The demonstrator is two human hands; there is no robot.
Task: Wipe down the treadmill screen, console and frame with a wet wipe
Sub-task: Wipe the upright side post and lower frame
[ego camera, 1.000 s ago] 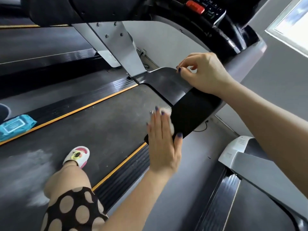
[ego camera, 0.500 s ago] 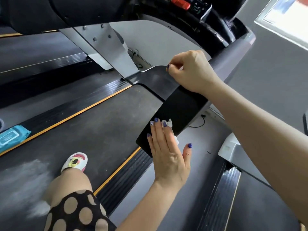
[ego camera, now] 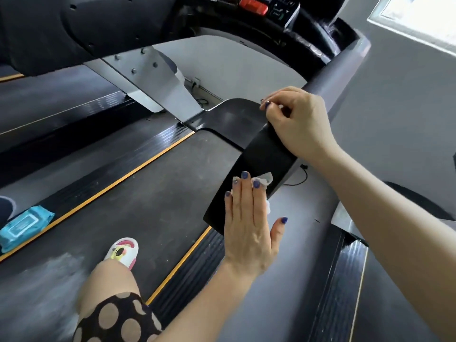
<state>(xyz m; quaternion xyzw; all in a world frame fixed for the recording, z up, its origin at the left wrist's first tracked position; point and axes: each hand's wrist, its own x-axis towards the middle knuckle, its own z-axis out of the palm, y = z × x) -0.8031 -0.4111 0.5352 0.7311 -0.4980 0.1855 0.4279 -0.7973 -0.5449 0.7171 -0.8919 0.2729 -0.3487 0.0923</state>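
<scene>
Just one wet wipe, two hands.

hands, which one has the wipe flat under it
The left hand, fingers straight, pressing the white wipe on the black cover; the right hand curls higher up.

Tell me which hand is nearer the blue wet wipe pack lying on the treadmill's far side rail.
Left. The left hand presses a white wipe flat on the black motor cover, across the belt from the wipe pack. The right hand grips the cover's upper edge, farther away.
</scene>
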